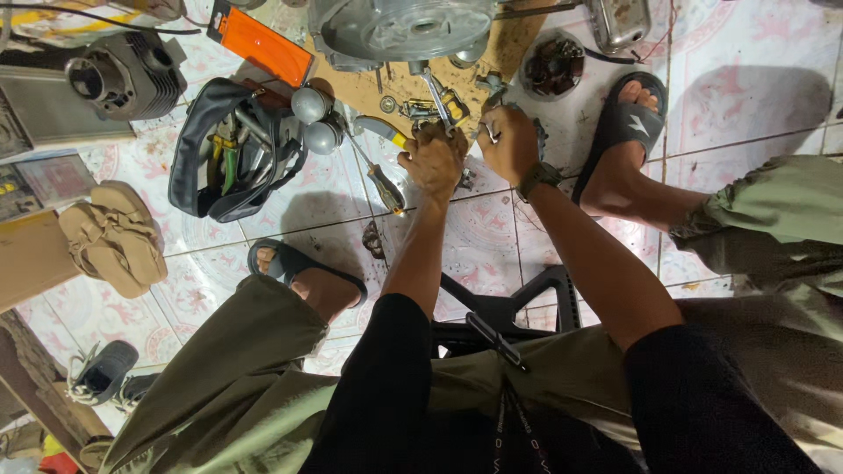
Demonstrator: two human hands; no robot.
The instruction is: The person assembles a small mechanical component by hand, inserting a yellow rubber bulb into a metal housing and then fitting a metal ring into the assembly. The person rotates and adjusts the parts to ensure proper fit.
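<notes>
— Knees first, nearest the camera: what do you record?

— Olive trousers over both knees, black sleeves on my forearms, and a black stool frame [518,307] under me on the tiled floor [755,96]. Both feet wear dark slide sandals.

— Hands?

— Close together, almost touching, low over the floor. My left hand [434,161] is clenched on a small dark metal part [463,178]; what the part is, I cannot tell, as the fingers cover most of it. My right hand [507,142], with a watch at the wrist, is closed on a small silvery piece [490,133], held just beside the left. Both sit at the near edge of a wooden board [369,88].

— Around them?

— A screwdriver [379,178] with a dark handle lies just left of my left hand. Further left, an open black tool bag [230,151] holds pliers, with two grey round knobs beside it. Tan sandals [114,237] lie well apart at far left.

— Beyond?

— On the board, a spanner [435,92] and loose small parts. Past that, a grey engine casing [399,31], an orange flat piece [262,46], a finned cylinder [123,77], and a dark round coil plate [553,66] by my right foot.
</notes>
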